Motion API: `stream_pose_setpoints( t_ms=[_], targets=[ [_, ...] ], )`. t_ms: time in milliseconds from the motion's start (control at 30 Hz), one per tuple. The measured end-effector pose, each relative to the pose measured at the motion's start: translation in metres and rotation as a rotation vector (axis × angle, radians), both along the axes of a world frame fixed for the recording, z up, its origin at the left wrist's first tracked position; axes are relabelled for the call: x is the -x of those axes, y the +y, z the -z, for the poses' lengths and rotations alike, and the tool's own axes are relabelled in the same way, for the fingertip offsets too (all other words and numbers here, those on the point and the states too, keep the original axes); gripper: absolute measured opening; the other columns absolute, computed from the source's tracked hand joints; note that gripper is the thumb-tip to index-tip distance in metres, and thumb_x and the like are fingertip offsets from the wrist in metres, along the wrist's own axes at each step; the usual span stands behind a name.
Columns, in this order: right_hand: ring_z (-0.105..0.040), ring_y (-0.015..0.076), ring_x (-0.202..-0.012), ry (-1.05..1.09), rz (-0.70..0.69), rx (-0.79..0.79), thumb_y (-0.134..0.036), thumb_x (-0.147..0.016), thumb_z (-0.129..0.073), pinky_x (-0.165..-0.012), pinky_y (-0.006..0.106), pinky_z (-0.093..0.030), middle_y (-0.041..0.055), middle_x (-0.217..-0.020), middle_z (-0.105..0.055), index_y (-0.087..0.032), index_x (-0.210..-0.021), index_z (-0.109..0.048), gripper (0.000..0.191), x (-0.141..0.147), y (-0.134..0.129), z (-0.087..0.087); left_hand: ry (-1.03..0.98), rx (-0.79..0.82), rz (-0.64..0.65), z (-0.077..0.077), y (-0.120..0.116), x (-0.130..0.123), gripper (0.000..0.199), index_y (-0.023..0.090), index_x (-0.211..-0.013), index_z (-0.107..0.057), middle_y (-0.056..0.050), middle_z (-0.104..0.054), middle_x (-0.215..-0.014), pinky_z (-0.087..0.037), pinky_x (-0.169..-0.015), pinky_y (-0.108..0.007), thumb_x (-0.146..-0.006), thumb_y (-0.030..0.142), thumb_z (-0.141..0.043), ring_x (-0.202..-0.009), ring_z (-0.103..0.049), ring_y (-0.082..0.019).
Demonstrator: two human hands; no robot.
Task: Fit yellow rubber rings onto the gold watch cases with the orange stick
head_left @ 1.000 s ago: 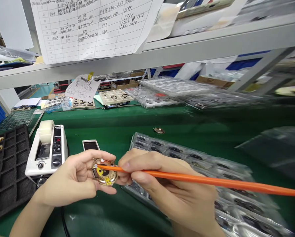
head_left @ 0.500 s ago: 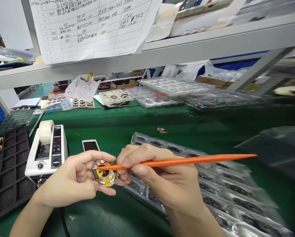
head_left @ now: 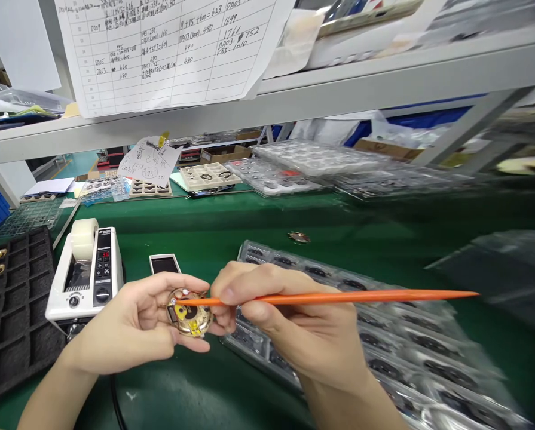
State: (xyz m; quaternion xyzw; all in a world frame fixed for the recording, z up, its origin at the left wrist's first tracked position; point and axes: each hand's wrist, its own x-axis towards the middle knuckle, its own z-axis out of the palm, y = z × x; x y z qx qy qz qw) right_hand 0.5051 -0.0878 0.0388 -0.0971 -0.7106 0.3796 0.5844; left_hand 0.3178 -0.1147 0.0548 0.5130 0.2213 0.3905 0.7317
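Note:
My left hand (head_left: 137, 322) is closed around the edge of a round metal watch-like case (head_left: 190, 322), its open inside facing me. Yellow tape-like pieces, a dark round centre and small parts show inside the case. My right hand (head_left: 285, 316) pinches a long, thin orange plastic stick (head_left: 348, 297), pointed at its far right end. The stick's left tip rests at the upper left inside the case. Fingers of my right hand also come close to the case's right rim; whether they touch it is hard to see.
Under and beyond my right hand lies a clear plastic tray (head_left: 406, 340) of dark parts. A white tape dispenser (head_left: 85, 269) and black compartment tray (head_left: 16, 316) stand left. A small white-framed box (head_left: 165, 263) and loose round metal piece (head_left: 299, 237) lie behind. A grey shelf (head_left: 339, 83) crosses above.
The orange stick has changed its angle, its right end now lower and further right, and its inner tip has shifted slightly left. The left hand and case stay nearly still.

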Motion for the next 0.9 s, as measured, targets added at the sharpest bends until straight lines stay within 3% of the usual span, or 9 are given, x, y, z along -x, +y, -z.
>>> stream_pose_setpoints(
  t_ms=[900],
  targets=[
    [-0.059,0.0097,-0.055,0.01,-0.078,0.002,-0.029,-0.092,-0.059,-0.047,0.018,-0.051,0.0018,-0.066,-0.06,-0.021,-0.087,-0.071,0.016,-0.0008,0.0081,0.0064,0.025,0.02,-0.014,0.0008,0.0007,0.0004,0.045,0.021,-0.111,-0.067,-0.002,-0.072,-0.098,-0.058,-0.083,-0.022,-0.076,-0.007,-0.059,-0.095,-0.07,-0.015]
  ],
)
